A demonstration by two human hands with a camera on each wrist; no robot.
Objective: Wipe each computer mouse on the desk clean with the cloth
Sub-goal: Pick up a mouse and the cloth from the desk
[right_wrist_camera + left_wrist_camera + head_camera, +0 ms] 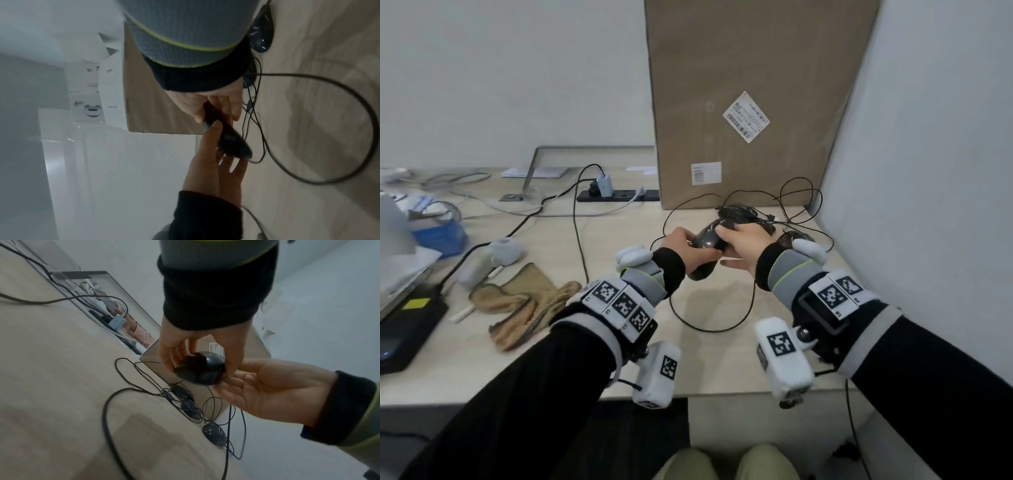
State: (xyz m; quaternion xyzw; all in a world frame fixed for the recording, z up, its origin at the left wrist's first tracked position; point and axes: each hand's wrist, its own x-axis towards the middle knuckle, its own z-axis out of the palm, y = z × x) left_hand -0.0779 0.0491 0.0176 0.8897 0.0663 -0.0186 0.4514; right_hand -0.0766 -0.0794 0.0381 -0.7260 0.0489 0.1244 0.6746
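Both hands hold one black wired mouse (708, 240) (200, 369) (227, 138) a little above the desk (551, 363). My left hand (683, 248) (180, 352) pinches its sides between fingers and thumb. My right hand (744, 240) (218, 105) takes its far end between thumb and fingers, palm turned up in the left wrist view. Three more black mice (738, 210) (214, 434) lie among tangled cords by the box. The tan cloth (520, 303) lies crumpled on the desk to the left, away from both hands.
A tall cardboard box (750, 102) stands behind the mice, and a white partition (928, 171) closes the right side. A black power strip (616, 196) with cables runs along the back. A black device (407, 325) and a white gadget (505, 250) sit at the left.
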